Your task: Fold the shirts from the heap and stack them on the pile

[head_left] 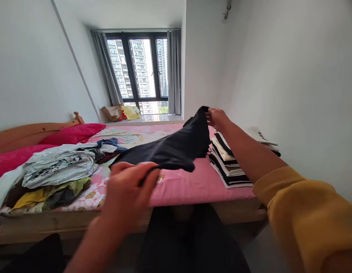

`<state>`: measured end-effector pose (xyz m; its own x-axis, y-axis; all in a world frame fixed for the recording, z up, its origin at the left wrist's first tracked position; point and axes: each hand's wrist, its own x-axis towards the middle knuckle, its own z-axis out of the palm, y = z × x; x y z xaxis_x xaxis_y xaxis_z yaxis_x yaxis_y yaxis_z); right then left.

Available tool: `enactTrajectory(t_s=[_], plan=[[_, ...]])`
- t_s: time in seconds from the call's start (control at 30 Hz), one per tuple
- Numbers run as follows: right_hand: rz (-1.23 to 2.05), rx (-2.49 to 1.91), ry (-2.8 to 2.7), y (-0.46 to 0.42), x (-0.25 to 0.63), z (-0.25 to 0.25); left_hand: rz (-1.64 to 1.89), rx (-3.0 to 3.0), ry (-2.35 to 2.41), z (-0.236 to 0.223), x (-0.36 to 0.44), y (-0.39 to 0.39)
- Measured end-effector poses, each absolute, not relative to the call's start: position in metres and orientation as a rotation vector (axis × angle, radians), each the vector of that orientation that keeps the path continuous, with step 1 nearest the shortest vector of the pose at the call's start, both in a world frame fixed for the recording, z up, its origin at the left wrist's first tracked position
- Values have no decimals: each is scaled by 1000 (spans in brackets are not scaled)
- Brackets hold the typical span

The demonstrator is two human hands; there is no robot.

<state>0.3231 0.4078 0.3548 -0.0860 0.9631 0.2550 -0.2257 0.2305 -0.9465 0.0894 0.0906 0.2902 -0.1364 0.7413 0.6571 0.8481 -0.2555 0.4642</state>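
I hold a black garment (176,146) stretched above the pink bed (193,182). My right hand (217,118) pinches its far corner, lifted high near the wall. My left hand (127,193) grips the near edge, close to the front of the bed. The cloth sags between the two hands. Beneath my right forearm sits a stack of folded black and white clothes (228,161) at the bed's right side.
A heap of unfolded clothes (56,170) covers the bed's left part, beside red pillows (70,133) and a wooden headboard (28,132). A white folded item (262,138) lies by the right wall. Bags (123,112) rest on the window sill.
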Motion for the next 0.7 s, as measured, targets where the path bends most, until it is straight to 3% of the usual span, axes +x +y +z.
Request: enactTrajectory(t_s=[0.13, 0.23, 0.33, 0.47, 0.57, 0.7], plan=[[1209, -976, -1150, 401, 341, 280, -1200, -2499, -1856, 208, 199, 163], [1191, -1028, -1119, 370, 375, 191, -1170, -3000, -1824, 137, 232, 172], [1232, -1263, -1034, 308, 416, 81, -1164, -3268, -1936, 74, 220, 138], [1244, -1598, -840, 201, 447, -49, -1251, -2755, -2750, 16, 166, 89], [1149, -1683, -867, 150, 448, -94, -1600, -2441, -2918, -8, 130, 71], [1034, -1670, -1013, 139, 437, -86, -2383, -1949, -3006, -22, 115, 66]])
